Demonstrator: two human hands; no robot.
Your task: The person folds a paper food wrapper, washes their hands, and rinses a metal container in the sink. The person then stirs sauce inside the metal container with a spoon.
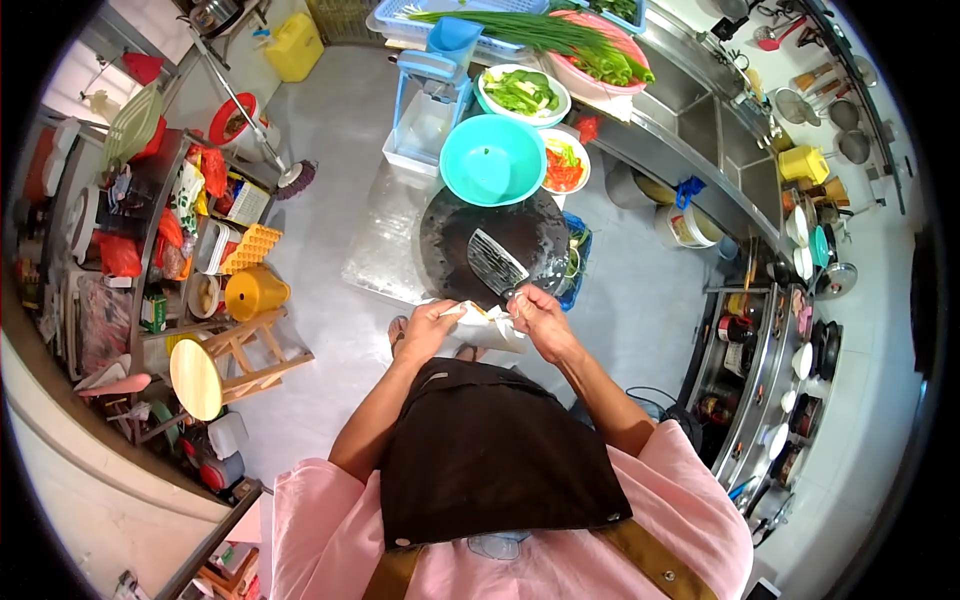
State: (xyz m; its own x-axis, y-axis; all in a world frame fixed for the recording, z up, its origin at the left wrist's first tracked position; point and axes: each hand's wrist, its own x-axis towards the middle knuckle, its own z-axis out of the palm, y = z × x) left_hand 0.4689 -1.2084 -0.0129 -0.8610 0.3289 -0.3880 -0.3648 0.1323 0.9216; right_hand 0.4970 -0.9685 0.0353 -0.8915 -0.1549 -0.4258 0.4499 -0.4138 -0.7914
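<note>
- A white piece [474, 316] is pinched by the left hand [434, 326]; it is met by the curled right hand [540, 321], just before the board's near edge.
- The cleaver [495, 263] is seen over the board [446, 238], its handle at the right hand; firm grip cannot be told.
- Open floor [325, 190] is left beside the table [372, 243].
- The board's far edge is overlapped by a turquoise bowl [455, 168].

The knife blade [494, 262] is streaky grey, the bowl [492, 165] turquoise, the apron [495, 450] blackish brown
</note>
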